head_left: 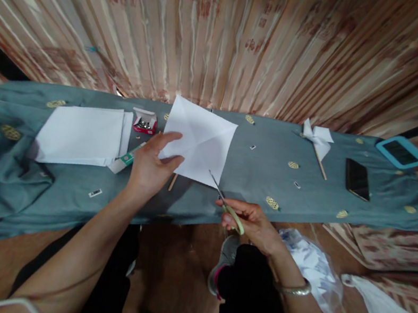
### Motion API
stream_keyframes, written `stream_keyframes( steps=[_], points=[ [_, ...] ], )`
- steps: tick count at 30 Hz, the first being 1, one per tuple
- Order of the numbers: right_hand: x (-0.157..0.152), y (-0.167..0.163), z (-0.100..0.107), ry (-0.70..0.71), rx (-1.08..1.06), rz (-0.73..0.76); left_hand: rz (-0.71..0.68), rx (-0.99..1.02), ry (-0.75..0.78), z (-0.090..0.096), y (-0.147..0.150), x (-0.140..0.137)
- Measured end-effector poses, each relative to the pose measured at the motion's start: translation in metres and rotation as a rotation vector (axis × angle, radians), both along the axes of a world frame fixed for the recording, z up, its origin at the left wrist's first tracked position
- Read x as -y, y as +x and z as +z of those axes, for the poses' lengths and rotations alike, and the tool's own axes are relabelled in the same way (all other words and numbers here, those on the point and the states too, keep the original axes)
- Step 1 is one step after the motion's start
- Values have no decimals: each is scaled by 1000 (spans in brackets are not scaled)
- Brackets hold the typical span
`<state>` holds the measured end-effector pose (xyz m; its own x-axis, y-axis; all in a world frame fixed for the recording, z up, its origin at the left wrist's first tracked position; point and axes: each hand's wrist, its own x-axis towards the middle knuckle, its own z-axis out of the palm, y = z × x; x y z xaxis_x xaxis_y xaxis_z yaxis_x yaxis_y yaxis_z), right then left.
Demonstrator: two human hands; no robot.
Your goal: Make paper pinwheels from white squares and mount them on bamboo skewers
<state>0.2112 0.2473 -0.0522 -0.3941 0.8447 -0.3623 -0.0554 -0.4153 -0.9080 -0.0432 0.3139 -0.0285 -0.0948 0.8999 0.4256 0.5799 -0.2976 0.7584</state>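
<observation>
A square sheet of white paper (204, 139) with diagonal crease lines is held just above the cloth-covered table. My left hand (151, 165) grips its left side, thumb and fingers closed on the edge. In my right hand (252, 221) is a pair of scissors (238, 222) with pale green handles. Their blades reach the paper's lower right corner; whether they are cutting into it I cannot tell. Part of a thin wooden stick (173, 181) shows below the paper, its other end hidden.
Left lie a stack of white paper (79, 133), an open red box (145, 122) of small shiny metal pieces and a green-and-white box (127, 160). Right are a paper pinwheel (320, 142) on a stick, a black phone (357, 179) and a blue-framed tablet (401, 152). Plastic bags (313, 266) lie on the floor.
</observation>
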Motion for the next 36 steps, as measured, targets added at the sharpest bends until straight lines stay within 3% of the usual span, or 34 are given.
stream_keyframes(
  steps=[24, 36],
  points=[
    [-1, -3, 5, 99, 33, 2, -108, 101, -133, 1, 14, 10],
    [-1, -3, 1, 46, 11, -40, -116, 101, -119, -1, 12, 9]
  ],
)
